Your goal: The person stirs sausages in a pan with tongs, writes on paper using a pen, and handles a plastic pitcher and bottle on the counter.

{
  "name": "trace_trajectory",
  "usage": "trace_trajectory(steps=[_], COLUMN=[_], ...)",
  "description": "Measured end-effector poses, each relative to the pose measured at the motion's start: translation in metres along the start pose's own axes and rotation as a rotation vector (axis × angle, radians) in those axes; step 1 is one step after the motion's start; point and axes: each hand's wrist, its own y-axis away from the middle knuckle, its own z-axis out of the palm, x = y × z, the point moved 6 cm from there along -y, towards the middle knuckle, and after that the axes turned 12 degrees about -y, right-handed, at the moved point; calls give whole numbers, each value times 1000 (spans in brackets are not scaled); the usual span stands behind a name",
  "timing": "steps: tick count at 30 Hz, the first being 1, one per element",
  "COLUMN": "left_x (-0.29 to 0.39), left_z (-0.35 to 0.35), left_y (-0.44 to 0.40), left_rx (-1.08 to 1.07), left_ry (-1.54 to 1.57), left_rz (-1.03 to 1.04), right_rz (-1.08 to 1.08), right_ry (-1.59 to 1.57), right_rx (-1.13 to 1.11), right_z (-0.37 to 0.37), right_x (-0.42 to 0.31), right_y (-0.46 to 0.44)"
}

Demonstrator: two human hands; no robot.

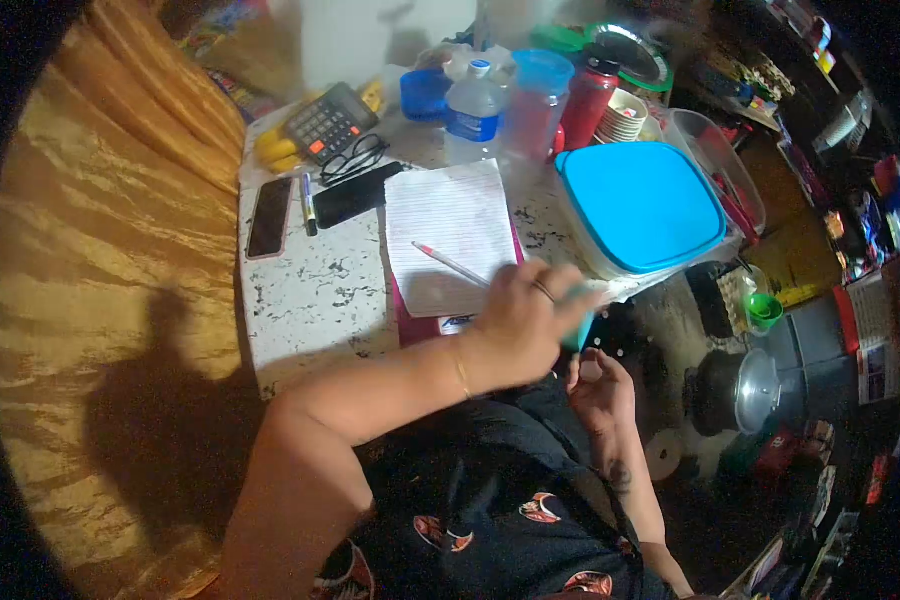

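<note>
Black patterned cloth [490, 430] is seen nearest. Beyond it, the right hand [605, 392] is turned palm up, its fingers curled, just near of a blurred teal item [581, 331]. By the table's [310, 320] near right edge, that item is partly covered by the left hand [525, 325], whose fingers are bent; whether it is gripped by either hand cannot be told. Farther off, a pen [450, 262] is laid on lined paper [445, 215], flanked by a phone [270, 217] at left and a blue-lidded box [642, 205] at right. Glasses [355, 160], a calculator [330, 122] and a bottle [472, 105] are set at the far side.
</note>
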Motion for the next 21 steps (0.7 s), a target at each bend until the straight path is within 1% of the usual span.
trace_trajectory(steps=[2, 4, 6, 8, 9, 12, 13, 14, 15, 16, 19, 21], left_x=[-49, -108, -183, -240, -255, -289, -297, -305, -304, -306, -313, -316], left_z=[-26, -44, -38, -26, -20, 4, 13, 23, 25, 31, 47, 53], left_y=[-8, -8, -5, -3, -6, -17, -21, -24, -26, -28, -34, -34], left_rx=[310, 517, 600, 573, 547, 447, 397, 349, 371, 361, 326, 282], left_ry=[98, -28, -86, 17, 23, 50, 63, 76, 64, 34, -39, -61], left_rz=[-148, -364, -578, -769, -778, -818, -843, -867, -819, -813, -779, -739], right_rz=[-151, -278, -392, -498, -579, -629, -613, -575, -537, -500, -361, -309], right_ry=[36, 179, 356, 566, 651, 789, 851, 843, 834, 824, 775, 777], right_rx=[29, 94, 213, 365, 390, 428, 447, 479, 510, 540, 372, 238], right_z=[-28, -61, -107, -169, -215, -262, -267, -274, -265, -249, -208, -146], right_x=[-15, -29, -42, -58, -68, -73, -73, -72, -68, -63, -48, -30], right_y=[-11, -12, -10, -17, -28, -11, -3, 0, 10, 20, 20, 29])
